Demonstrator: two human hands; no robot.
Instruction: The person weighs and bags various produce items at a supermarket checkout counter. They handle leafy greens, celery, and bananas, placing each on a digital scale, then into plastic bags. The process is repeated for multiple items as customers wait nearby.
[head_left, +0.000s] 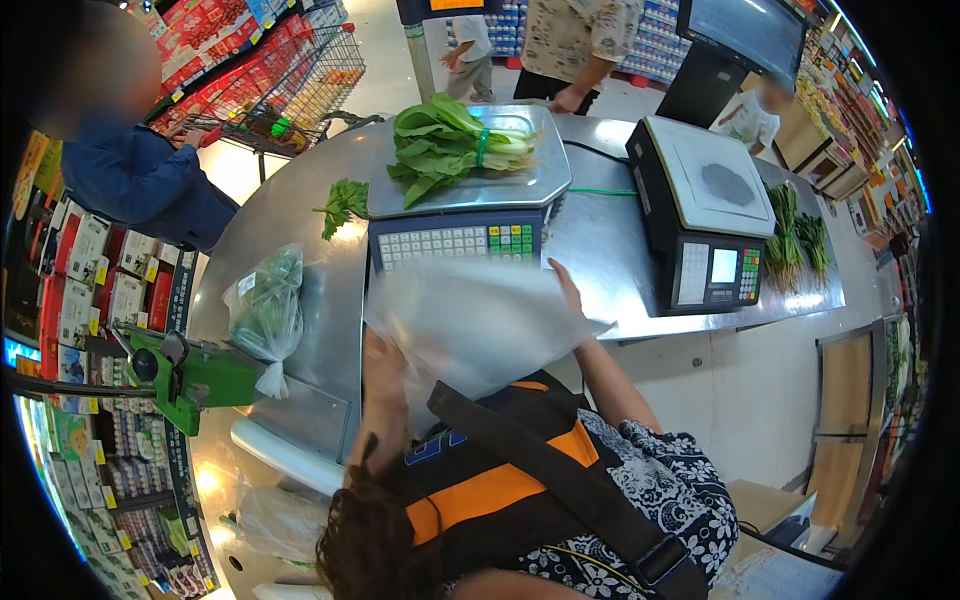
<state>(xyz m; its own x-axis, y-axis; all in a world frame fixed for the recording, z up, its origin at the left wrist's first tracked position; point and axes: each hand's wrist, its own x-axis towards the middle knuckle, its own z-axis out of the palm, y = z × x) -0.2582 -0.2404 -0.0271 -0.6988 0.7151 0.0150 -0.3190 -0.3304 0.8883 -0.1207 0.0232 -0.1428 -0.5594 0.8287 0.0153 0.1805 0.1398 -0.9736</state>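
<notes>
A clear plastic bag (487, 322), blurred and spread wide, lies between my hands in front of the scale's keypad. My left hand (386, 367) is at the bag's left edge, its fingers partly hidden by the film. At the right edge my right hand (568, 289) is partly behind the plastic, with fingertips showing above it. Beyond the bag, leafy greens (450, 146) bound with a green band lie on the metal pan of a scale (450, 240). A knotted plastic bag of green vegetables (270, 307), bearing a label, rests to the left.
A green bag-sealing device (195, 375) and a roll of plastic bags (289, 454) are at left. A second scale (701, 195) stands right, beside banded green bunches (784, 236). A loose leaf (345, 206) touches the first scale. People stand around the metal counter (600, 289); a shopping cart (300, 90) is beyond.
</notes>
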